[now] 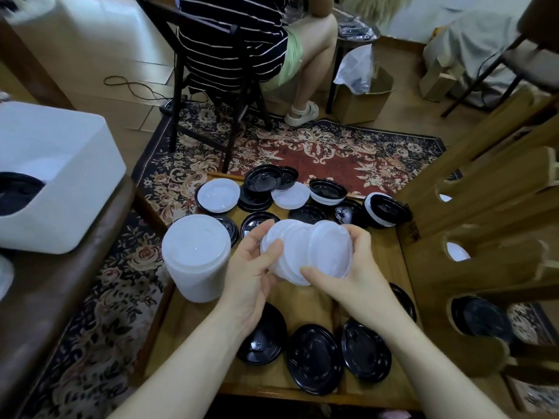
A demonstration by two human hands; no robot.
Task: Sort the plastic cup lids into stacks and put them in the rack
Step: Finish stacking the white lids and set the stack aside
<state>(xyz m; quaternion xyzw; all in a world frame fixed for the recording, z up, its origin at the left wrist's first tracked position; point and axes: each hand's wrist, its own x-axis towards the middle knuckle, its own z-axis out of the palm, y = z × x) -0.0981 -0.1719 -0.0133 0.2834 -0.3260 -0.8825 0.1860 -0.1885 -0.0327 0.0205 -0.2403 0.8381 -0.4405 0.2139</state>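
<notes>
Head view. Both forearms reaching in from the near edge over the low wooden table. Left hand palm-up, fingers curled round the left rim of a fanned clutch of white lids. Right hand gripping the right rim, thumb laid across the front. Clutch held above the table centre. Tall white lid stack at the table's left edge; black lids scattered near and far; wooden rack at the table's right.

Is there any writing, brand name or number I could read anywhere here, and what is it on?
None can be read.
Dark red printed mark on the tall cardboard lid rack: too blurred to read.
Raised moulding on the flat black plastic cup lids on the wooden table: too small to tell if it is lettering.
Translucent white plastic lids held in both hands: no print visible.
</notes>
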